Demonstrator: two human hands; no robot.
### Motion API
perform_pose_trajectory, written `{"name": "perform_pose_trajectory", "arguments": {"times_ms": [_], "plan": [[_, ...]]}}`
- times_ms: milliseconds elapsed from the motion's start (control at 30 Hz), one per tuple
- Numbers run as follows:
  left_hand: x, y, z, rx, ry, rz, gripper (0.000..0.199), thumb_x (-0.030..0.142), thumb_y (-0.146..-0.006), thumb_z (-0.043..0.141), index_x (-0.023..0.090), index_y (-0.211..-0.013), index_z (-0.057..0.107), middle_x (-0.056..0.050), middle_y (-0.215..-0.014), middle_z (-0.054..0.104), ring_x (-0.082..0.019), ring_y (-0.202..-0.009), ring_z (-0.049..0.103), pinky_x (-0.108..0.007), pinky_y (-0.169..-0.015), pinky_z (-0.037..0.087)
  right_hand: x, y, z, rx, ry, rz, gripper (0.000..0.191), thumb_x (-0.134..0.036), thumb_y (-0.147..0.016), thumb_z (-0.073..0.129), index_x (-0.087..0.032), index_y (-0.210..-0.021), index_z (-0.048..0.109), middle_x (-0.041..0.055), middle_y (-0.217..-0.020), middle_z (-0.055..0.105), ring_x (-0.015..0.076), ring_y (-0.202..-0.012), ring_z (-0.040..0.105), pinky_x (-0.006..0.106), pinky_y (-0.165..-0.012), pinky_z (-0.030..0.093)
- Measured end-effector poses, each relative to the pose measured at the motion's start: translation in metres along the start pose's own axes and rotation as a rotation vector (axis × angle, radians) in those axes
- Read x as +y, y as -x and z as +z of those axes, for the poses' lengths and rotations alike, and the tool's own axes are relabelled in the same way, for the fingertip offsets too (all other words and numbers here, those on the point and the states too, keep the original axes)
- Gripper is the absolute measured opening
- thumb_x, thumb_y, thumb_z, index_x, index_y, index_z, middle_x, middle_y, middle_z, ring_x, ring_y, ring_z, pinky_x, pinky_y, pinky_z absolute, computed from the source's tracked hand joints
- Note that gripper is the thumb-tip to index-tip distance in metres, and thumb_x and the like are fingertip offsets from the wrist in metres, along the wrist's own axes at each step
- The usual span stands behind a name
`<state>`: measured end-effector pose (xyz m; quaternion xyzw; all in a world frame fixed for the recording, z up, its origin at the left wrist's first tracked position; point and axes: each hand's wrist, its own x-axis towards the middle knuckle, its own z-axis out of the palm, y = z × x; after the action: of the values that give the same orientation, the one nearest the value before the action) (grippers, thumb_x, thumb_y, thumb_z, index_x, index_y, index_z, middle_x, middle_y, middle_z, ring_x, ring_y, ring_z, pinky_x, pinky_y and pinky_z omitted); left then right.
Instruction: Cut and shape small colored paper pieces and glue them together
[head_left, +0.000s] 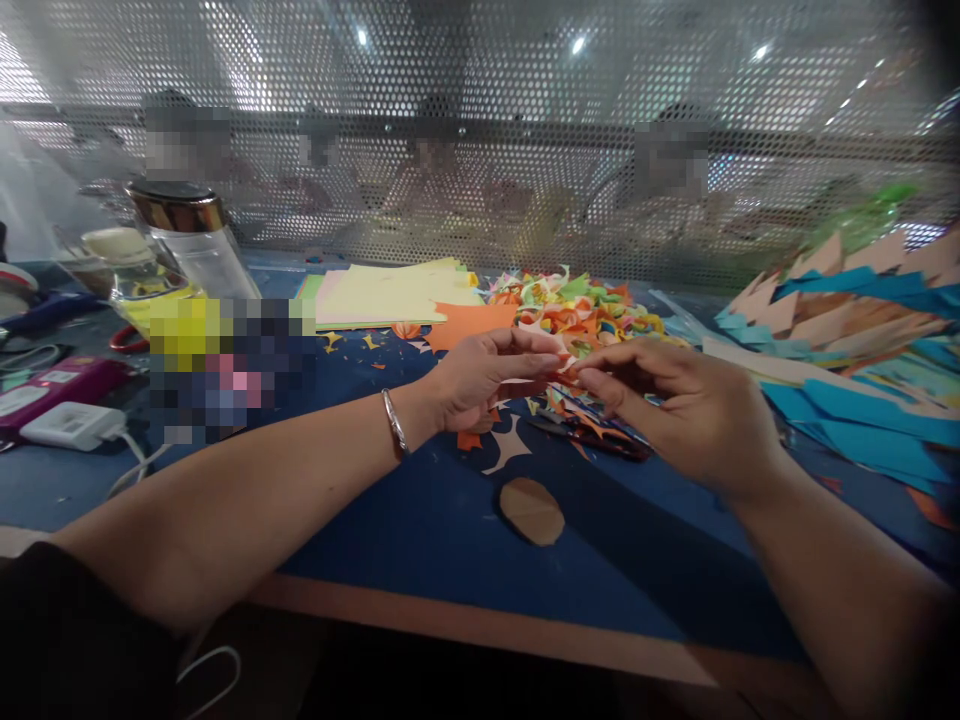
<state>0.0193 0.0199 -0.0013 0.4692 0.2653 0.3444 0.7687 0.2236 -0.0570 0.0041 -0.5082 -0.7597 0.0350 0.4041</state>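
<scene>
Fingertips of my left hand [495,380] and my right hand [682,405] meet above the table, both closed in a pinch. A small piece of orange paper [568,366] shows between them; its shape is mostly hidden by the fingers. Below lies a pair of scissors [611,440] with dark handles, partly under my right hand. A pale star-like paper offcut [512,446] rests beside the scissors. Closer to me, a brown cardboard oval [534,510] lies on the blue tabletop [420,540].
Behind my hands are an orange sheet [469,322], a stack of pale yellow paper [397,292] and a heap of coloured scraps [592,300]. Blue and peach zigzag-cut paper [847,300] stands right. Bottles [202,240] and a white charger [71,426] are left. A perforated screen [510,180] closes the back.
</scene>
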Motion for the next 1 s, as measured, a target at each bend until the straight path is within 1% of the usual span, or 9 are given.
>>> {"name": "perform_pose_trajectory", "arguments": {"times_ms": [100,200,333,433,600,700,833,1000], "plan": [[-0.001,0.000,-0.003,-0.062,-0.040,0.026,0.020,0.011,-0.075,0.087,0.016,-0.087,0.073,0.001,-0.086,0.075,-0.009,-0.085,0.070,-0.027,-0.090,0.053,0.002,0.000,0.001,0.028,-0.017,0.028,0.023,-0.045,-0.098,0.066,-0.023,-0.100,0.074,0.0043,-0.084,0.076,0.0163,-0.059,0.064,0.031,-0.057,0.050],[-0.003,-0.001,-0.003,-0.087,-0.069,0.046,0.026,0.013,-0.069,0.091,0.016,-0.087,0.072,0.001,-0.085,0.075,-0.009,-0.084,0.069,-0.026,-0.086,0.053,0.003,-0.002,0.001,-0.008,0.001,0.027,0.022,-0.042,-0.098,0.066,-0.023,-0.102,0.075,0.0042,-0.084,0.076,0.0148,-0.057,0.061,0.030,-0.054,0.048],[-0.008,-0.004,-0.006,-0.132,-0.105,0.115,0.035,0.017,-0.065,0.095,0.016,-0.091,0.072,0.000,-0.087,0.075,-0.010,-0.085,0.070,-0.028,-0.091,0.054,0.003,-0.004,0.000,-0.056,0.016,0.003,0.020,-0.040,-0.097,0.065,-0.024,-0.101,0.076,0.0030,-0.080,0.074,0.0133,-0.054,0.056,0.029,-0.052,0.044],[-0.010,-0.008,-0.009,-0.164,-0.172,0.152,0.038,0.018,-0.067,0.094,0.016,-0.097,0.071,-0.001,-0.087,0.077,-0.011,-0.084,0.072,-0.031,-0.093,0.055,0.004,-0.004,0.000,-0.070,0.015,0.020,0.019,-0.041,-0.098,0.065,-0.026,-0.101,0.077,0.0020,-0.077,0.072,0.0129,-0.052,0.052,0.030,-0.051,0.042],[-0.008,-0.008,-0.011,-0.166,-0.314,0.189,0.049,0.015,-0.071,0.090,0.014,-0.114,0.065,-0.007,-0.095,0.078,-0.016,-0.087,0.075,-0.037,-0.092,0.057,0.007,-0.003,0.000,-0.139,0.038,0.016,0.023,-0.043,-0.098,0.063,-0.025,-0.093,0.077,0.0031,-0.077,0.071,0.0148,-0.055,0.056,0.031,-0.055,0.045],[-0.007,-0.007,-0.010,-0.172,-0.378,0.207,0.061,0.013,-0.071,0.088,0.014,-0.125,0.060,-0.009,-0.101,0.077,-0.018,-0.089,0.076,-0.036,-0.089,0.057,0.009,-0.004,0.000,-0.156,0.054,0.003,0.023,-0.043,-0.098,0.063,-0.025,-0.093,0.077,0.0030,-0.076,0.070,0.0147,-0.056,0.056,0.030,-0.054,0.044],[-0.008,-0.006,-0.010,-0.179,-0.425,0.205,0.074,0.014,-0.071,0.086,0.016,-0.137,0.051,-0.010,-0.105,0.077,-0.018,-0.086,0.076,-0.034,-0.084,0.058,0.008,-0.005,0.000,-0.198,0.052,-0.010,0.022,-0.041,-0.097,0.063,-0.024,-0.097,0.077,0.0035,-0.078,0.072,0.0140,-0.055,0.057,0.029,-0.053,0.045],[-0.008,-0.003,-0.009,-0.185,-0.544,0.280,0.082,0.020,-0.070,0.086,0.013,-0.142,0.048,-0.013,-0.109,0.077,-0.018,-0.084,0.075,-0.032,-0.079,0.057,0.003,-0.007,0.000,-0.245,0.029,0.007,0.022,-0.043,-0.097,0.062,-0.026,-0.095,0.076,0.0048,-0.081,0.074,0.0155,-0.058,0.061,0.029,-0.054,0.047]]}}
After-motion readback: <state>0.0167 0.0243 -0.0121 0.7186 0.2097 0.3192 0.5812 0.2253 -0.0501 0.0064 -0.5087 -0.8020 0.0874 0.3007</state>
